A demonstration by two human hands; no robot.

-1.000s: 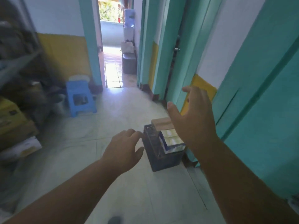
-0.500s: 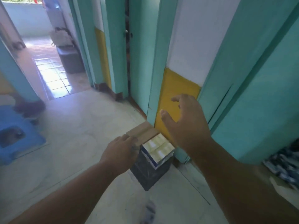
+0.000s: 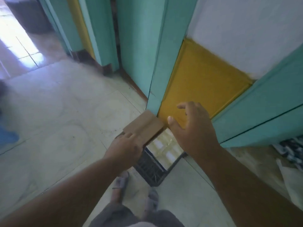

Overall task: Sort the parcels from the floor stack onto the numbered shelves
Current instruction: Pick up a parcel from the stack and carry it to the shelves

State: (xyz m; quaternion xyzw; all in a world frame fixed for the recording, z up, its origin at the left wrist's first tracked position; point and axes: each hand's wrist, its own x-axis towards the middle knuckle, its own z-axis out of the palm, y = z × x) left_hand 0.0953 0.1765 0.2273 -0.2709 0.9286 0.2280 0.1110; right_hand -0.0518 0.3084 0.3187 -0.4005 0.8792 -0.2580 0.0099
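Observation:
A small stack of parcels stands on the floor against the yellow wall panel. On top lies a flat brown cardboard parcel (image 3: 144,126). Beside and below it is a glossy white and yellow parcel (image 3: 165,149), resting in a dark crate (image 3: 150,169). My left hand (image 3: 126,148) touches the near left edge of the brown parcel, fingers laid on it. My right hand (image 3: 191,128) hovers open at the parcel's right side, thumb near its corner, fingers spread. No shelves are in view.
Teal door frames (image 3: 139,54) and the yellow and white wall (image 3: 205,79) rise right behind the stack. My sandalled feet (image 3: 121,182) stand just before the crate. Patterned bags (image 3: 291,151) lie at the right. Pale floor tiles (image 3: 57,120) spread to the left.
I have stepped closer and the view has tilted down onto the stack. Both hands have come in on the brown parcel; my left hand now rests on its edge.

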